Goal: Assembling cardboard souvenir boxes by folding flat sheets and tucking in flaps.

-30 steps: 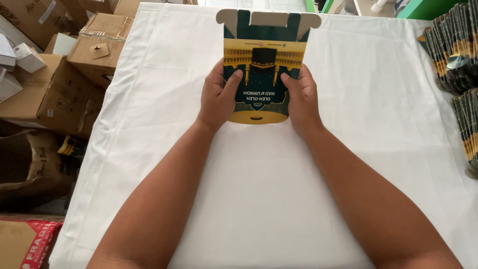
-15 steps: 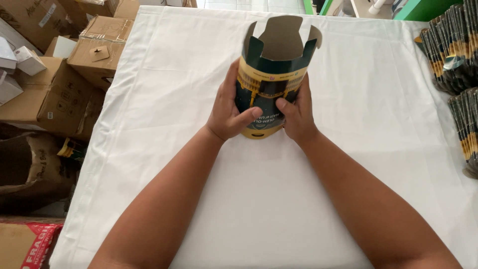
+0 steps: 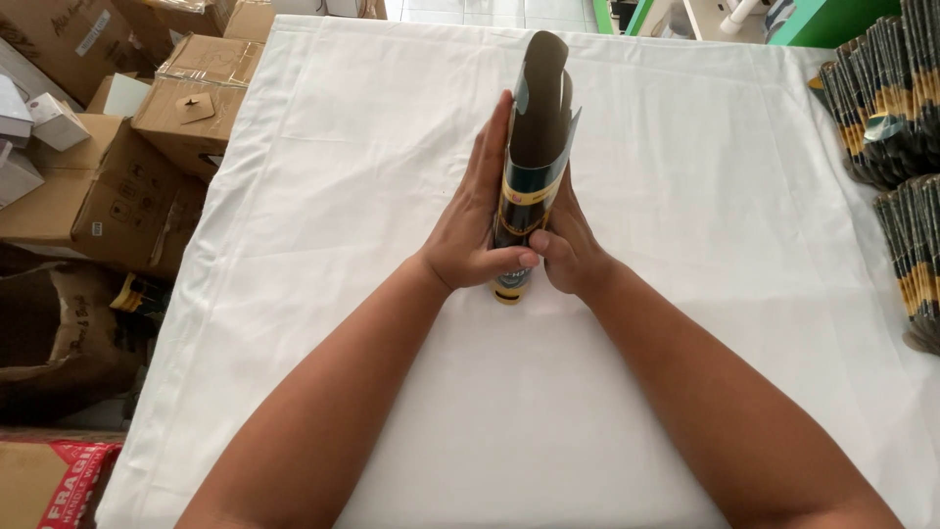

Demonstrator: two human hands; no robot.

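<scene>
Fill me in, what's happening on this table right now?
A person presses a printed cardboard carton blank between both palms over a table covered in white cloth. The left hand lies flat against one side and the right hand pushes on the other, so the carton is squeezed narrow and stands on edge. Stacks of flat cartons sit at the right edge, and brown cardboard boxes stand on the floor to the left.

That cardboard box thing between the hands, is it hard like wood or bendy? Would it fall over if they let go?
Probably bendy: the box looks thin, pressed nearly flat between the left hand and right hand. It likely weighs little. Standing on a narrow edge on the cloth, it would probably tip or spring open if released.
</scene>
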